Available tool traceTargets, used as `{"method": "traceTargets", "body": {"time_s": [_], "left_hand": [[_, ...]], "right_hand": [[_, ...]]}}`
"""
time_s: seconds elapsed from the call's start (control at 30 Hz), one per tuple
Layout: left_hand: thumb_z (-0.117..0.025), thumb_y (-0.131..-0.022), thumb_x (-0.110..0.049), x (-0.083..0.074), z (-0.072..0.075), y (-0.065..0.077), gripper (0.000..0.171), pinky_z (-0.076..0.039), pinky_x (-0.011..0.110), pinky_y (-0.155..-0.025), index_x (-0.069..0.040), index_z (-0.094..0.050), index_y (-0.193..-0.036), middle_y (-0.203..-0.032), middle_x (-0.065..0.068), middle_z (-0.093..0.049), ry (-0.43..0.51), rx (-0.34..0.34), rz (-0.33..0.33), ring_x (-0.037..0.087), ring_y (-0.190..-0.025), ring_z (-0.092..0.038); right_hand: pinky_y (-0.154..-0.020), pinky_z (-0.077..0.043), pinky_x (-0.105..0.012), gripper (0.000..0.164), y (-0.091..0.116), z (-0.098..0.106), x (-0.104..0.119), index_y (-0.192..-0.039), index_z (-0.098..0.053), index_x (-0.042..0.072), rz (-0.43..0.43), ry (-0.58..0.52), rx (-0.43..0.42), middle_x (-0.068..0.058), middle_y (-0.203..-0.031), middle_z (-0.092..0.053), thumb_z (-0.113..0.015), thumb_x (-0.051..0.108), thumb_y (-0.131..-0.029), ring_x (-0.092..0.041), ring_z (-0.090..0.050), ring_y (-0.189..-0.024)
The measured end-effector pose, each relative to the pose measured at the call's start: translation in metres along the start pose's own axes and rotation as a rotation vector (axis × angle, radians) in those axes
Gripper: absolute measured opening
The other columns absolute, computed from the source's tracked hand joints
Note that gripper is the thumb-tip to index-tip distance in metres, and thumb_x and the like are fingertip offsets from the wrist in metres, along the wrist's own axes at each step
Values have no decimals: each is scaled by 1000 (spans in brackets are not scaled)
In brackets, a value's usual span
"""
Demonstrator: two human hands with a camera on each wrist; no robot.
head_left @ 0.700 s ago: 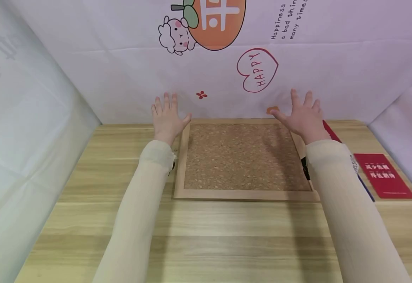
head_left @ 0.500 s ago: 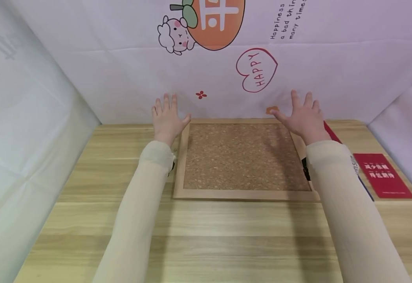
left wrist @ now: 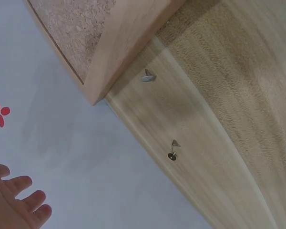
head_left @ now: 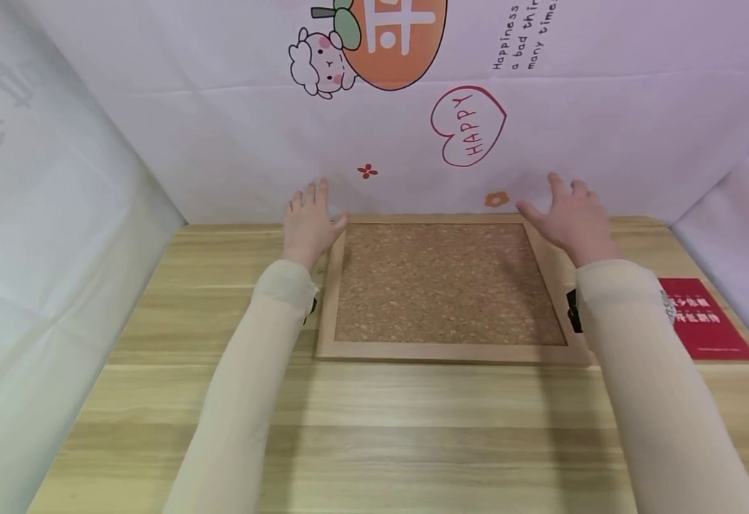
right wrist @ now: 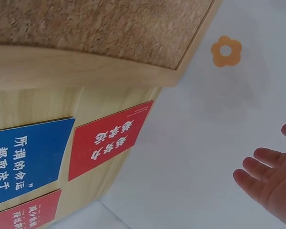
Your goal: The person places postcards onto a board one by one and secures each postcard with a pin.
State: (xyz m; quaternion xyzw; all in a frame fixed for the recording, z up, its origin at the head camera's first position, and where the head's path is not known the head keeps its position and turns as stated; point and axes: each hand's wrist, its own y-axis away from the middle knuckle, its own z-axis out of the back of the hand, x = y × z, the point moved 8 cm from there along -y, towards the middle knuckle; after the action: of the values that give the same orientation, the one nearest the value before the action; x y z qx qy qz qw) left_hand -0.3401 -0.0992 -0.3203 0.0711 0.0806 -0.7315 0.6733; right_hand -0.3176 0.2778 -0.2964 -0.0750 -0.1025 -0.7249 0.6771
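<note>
A cork board in a pale wooden frame lies on the wood-grain table against the white cloth backdrop. My left hand hovers over the board's far left corner, fingers spread and slightly bent, holding nothing. Over the far right corner my right hand is spread in the same way, also holding nothing. In the left wrist view, a silver thumbtack lies beside the frame. Farther along are a dark-headed thumbtack and another small tack close to it.
Right of the board lie a red card with white writing, a blue card and a second red card. My right sleeve hides part of these in the head view. The white cloth rises along the table's back edge.
My right hand has moved to the right, uncovering the orange flower print and covering more of the cards. My left hand has shifted slightly right, its fingers a little more bent.
</note>
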Motion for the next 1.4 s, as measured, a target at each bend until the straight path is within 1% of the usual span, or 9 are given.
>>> {"method": "traceTargets", "body": {"time_s": [0.23, 0.43, 0.5, 0.7, 0.77, 0.9, 1.13, 1.3, 1.4], "left_hand": [[-37, -99, -44, 1, -9, 4, 72, -26, 51, -116, -10, -6, -154, -158, 20, -20, 51, 8, -1, 41, -141, -28], [-37, -99, -44, 4, -16, 9, 71, -30, 51, -114, -8, -8, -154, -156, 23, -22, 42, 0, -5, 43, -138, -33], [-36, -100, -44, 4, -19, 10, 71, -27, 52, -116, -8, -8, -154, -156, 23, -22, 42, 11, -9, 42, -139, -31], [-39, -100, -43, 4, -32, 10, 70, -9, 54, -120, -10, -9, -154, -157, 20, -22, 12, 63, -35, 42, -141, -28], [-39, -100, -43, 4, -36, 11, 70, -9, 54, -120, -10, -9, -154, -157, 20, -22, 2, 81, -51, 42, -142, -28], [-40, -101, -39, 3, -42, 13, 68, -16, 50, -120, -8, -9, -154, -157, 20, -21, 40, 106, -75, 38, -144, -25], [-42, -100, -31, 5, -52, 17, 65, -24, 47, -118, -6, -13, -153, -154, 21, -28, 48, 123, -89, 37, -141, -30], [-44, -100, -31, 6, -61, 16, 63, -28, 48, -117, -4, -19, -151, -154, 22, -28, 36, 160, -92, 39, -139, -33], [-45, -99, -30, 7, -68, 15, 62, -26, 48, -117, -3, -23, -150, -154, 22, -26, 59, 182, -103, 38, -141, -31]], "right_hand": [[-102, -25, -72, 93, 5, -3, -17, -150, -10, -5, -6, -19, 11, -44, -144, -16, -25, 67, -93, -61, -22, -127], [-102, -27, -70, 77, 13, -6, -35, -147, -13, -10, -26, -46, 28, -46, -141, -16, -34, 46, -99, -60, -24, -125], [-102, -28, -70, 74, 15, -7, -42, -146, -14, -11, -46, -51, 32, -46, -140, -16, -36, 41, -99, -60, -25, -124], [-99, -30, -71, 73, 23, -12, -66, -145, -14, -14, -89, -52, 47, -47, -138, -16, -39, 37, -99, -61, -26, -123], [-99, -30, -71, 72, 25, -13, -73, -145, -15, -14, -93, -41, 49, -47, -137, -17, -40, 36, -99, -61, -26, -122], [-101, -27, -72, 73, 29, -15, -88, -143, -17, -16, -112, -17, 62, -48, -136, -19, -40, 38, -99, -62, -24, -124], [-101, -26, -71, 77, 35, -24, -110, -142, -19, -17, -120, -3, 85, -48, -135, -22, -38, 44, -99, -63, -23, -123], [-98, -29, -71, 76, 42, -32, -127, -139, -22, -20, -130, -1, 97, -48, -134, -26, -42, 41, -99, -63, -27, -120], [-96, -32, -70, 74, 46, -38, -136, -137, -26, -21, -149, -1, 116, -47, -132, -29, -42, 41, -99, -63, -31, -118]]}}
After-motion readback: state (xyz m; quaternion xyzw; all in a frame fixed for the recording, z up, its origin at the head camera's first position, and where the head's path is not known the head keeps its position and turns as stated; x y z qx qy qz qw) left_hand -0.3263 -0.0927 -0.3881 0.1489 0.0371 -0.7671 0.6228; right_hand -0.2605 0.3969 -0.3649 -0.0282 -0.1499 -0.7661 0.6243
